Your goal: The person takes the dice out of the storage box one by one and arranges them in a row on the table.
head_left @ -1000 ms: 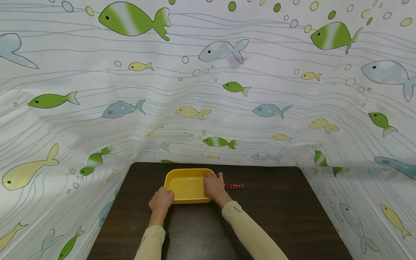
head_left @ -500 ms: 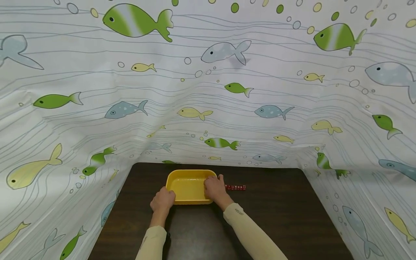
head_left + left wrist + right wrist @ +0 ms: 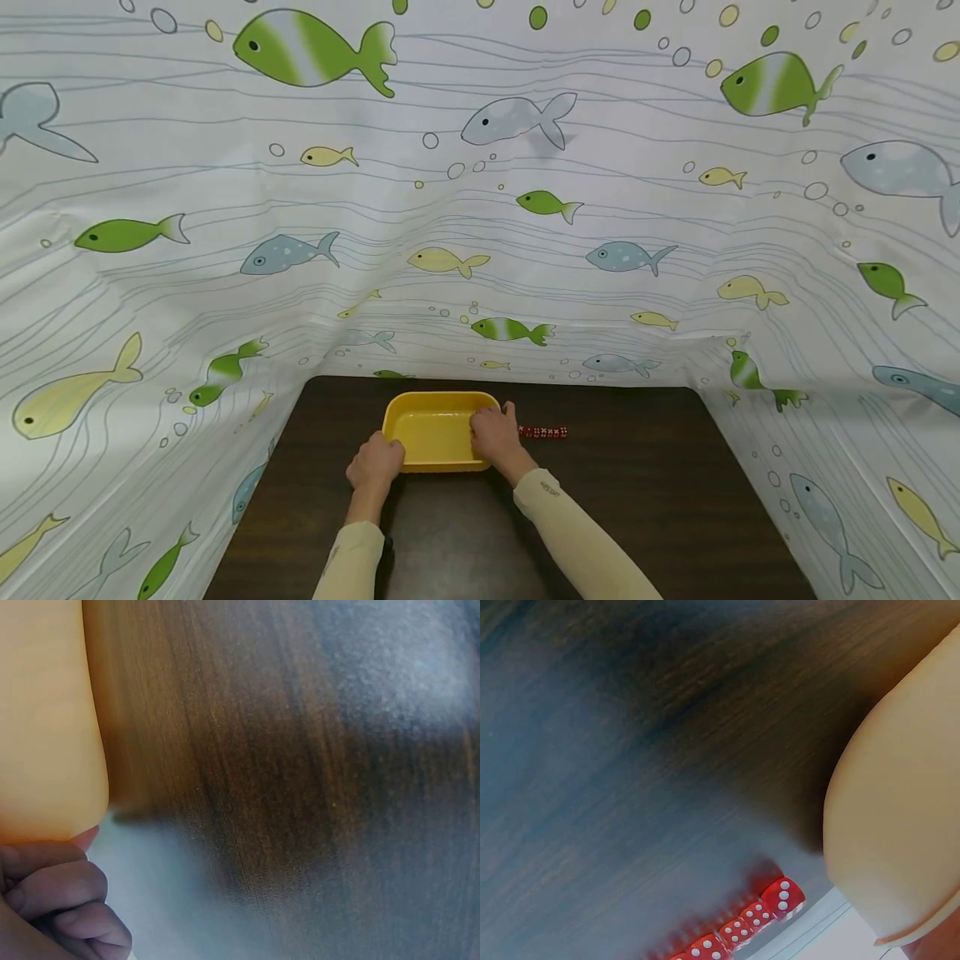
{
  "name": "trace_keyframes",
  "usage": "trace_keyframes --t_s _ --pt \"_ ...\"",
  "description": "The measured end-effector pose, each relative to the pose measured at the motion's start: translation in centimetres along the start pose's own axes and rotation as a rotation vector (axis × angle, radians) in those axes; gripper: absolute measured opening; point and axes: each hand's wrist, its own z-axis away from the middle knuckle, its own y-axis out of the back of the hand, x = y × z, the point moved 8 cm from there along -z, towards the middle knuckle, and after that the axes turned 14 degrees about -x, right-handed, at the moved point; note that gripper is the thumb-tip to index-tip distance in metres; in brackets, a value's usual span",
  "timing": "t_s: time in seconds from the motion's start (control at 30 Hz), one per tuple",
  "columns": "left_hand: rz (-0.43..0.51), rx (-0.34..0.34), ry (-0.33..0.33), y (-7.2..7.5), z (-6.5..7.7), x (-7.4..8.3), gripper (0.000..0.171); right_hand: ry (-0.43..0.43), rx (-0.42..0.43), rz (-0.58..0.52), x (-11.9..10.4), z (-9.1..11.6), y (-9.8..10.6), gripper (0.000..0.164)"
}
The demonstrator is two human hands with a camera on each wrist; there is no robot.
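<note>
A shallow yellow plastic tray (image 3: 435,437) with rounded corners sits towards the far side of the dark table. My left hand (image 3: 375,461) grips its left end near the front corner; curled fingers (image 3: 64,881) show below the tray's wall (image 3: 49,712) in the left wrist view. At the opposite end, my right hand (image 3: 497,435) holds the right rim, its fingers reaching over to the inside. Just right of that hand lies a row of red dice (image 3: 546,432) with white pips. In the right wrist view, several dice (image 3: 784,896) lie close to the tray's outer wall (image 3: 900,795).
The dark wood-grain table (image 3: 637,508) stretches to both sides and towards me. A white sheet printed with fish (image 3: 510,329) rises behind the table and along both sides. A dark band shows at my left wrist (image 3: 387,543).
Only a slight shift of the head view shows. Both hands keep their hold on the tray, and the tray and dice stay in place relative to each other.
</note>
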Motion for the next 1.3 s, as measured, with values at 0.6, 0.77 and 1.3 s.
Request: trace_keyframes --t_s 0.6,0.77,1.3 --pt "0.001 -0.005 -0.008 -0.1 0.2 0.1 0.042 0.034 -0.008 -0.039 -0.2 -0.2 -0.1 0.024" --pt "0.002 -0.005 -0.008 -0.1 0.3 0.2 0.042 0.059 -0.007 -0.157 -0.3 -0.6 -0.5 0.010" --pt "0.000 0.009 -0.018 0.0 0.0 0.3 0.038 0.109 0.028 -0.441 -1.4 -0.2 0.9 0.020"
